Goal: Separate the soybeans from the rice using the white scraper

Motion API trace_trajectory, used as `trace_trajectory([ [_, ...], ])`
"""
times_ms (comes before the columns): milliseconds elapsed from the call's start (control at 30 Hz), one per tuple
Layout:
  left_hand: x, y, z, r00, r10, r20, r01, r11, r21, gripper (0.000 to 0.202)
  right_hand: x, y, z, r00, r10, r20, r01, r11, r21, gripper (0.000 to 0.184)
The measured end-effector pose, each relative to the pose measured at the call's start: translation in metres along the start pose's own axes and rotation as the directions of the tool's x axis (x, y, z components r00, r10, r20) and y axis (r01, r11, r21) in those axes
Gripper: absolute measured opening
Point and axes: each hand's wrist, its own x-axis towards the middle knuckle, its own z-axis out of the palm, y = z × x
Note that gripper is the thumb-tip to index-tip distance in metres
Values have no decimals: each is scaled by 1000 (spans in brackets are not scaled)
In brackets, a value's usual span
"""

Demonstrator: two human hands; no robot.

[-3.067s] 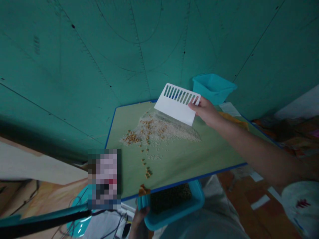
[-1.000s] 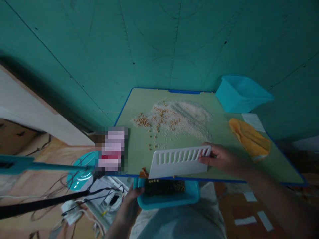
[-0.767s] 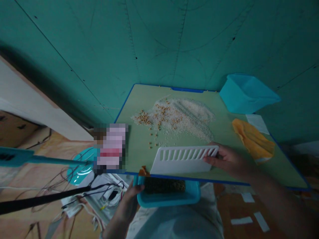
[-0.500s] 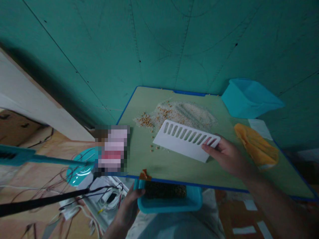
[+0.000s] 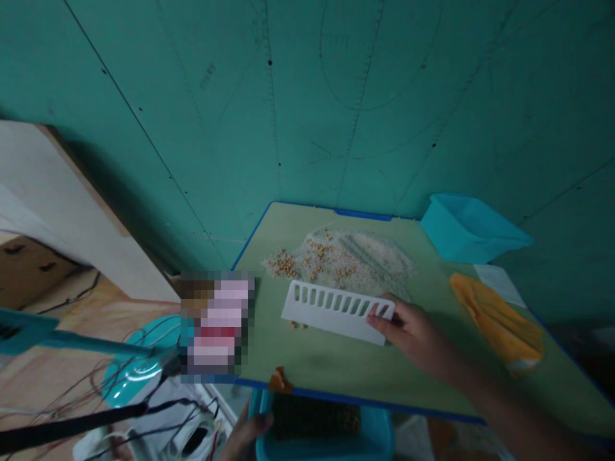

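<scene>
My right hand [image 5: 408, 330] grips the right end of a white slotted plastic scraper [image 5: 331, 315], held over the board at the near side of a grain pile. The pile is pale rice-like grains [image 5: 360, 256], with yellow beans [image 5: 283, 262] mixed in and gathered at its left end. A few loose beans [image 5: 298, 325] lie by the scraper's lower left edge. Below the board's front edge, my left hand [image 5: 250, 429] is closed on the left rim of a blue plastic bin [image 5: 379, 438] containing dark, grainy material. Part of that hand is cut off by the frame.
The pale green board [image 5: 336, 368] has a blue edge and stands against a teal wall [image 5: 307, 115]. On its right are a blue container [image 5: 471, 230] and an orange cloth [image 5: 500, 320]. A blurred-out pink object [image 5: 218, 326], a dark pole [image 5: 86, 422] and cables are at left.
The view has tilted up, so everything sits lower in the picture. My right hand has moved the scraper a little left and turned it flatter. My left hand stays at the bin's rim.
</scene>
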Motion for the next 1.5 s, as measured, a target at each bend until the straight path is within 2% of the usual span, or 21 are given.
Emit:
trace_trajectory([
  [200,0,1,-7,994,20,104,-23,999,30,19,-9,-1,-2,1000,-1,29,3,997,-75,18],
  [333,2,2,-9,991,-21,134,18,1000,23,31,-16,1,-3,999,-7,54,12,995,-96,21],
  [533,0,6,-16,998,46,41,-50,993,104,40,-26,2,-3,995,-24,95,36,991,-129,22],
  [733,-3,9,-21,998,63,-21,-60,991,123,65,-33,3,-5,996,-57,62,69,974,-215,21],
  [833,-3,7,-26,998,68,-5,-67,991,119,60,-38,4,-6,998,-54,32,60,962,-268,21],
  [1067,2,0,-33,998,38,57,-44,993,109,41,-55,9,-4,998,-48,45,60,950,-306,22],
  [1200,2,0,-28,998,51,27,-54,994,98,39,-70,17,-1,989,-138,-52,107,913,-393,18],
  [1267,2,0,-24,998,39,39,-43,995,86,43,-75,20,-1,976,-211,-56,166,886,-433,15],
  [1400,0,1,-17,998,3,65,-7,998,60,45,-79,16,-3,941,-337,22,305,820,-484,14],
  [1500,0,1,-12,998,-14,60,12,999,31,34,-80,12,-5,913,-401,73,381,776,-502,10],
])
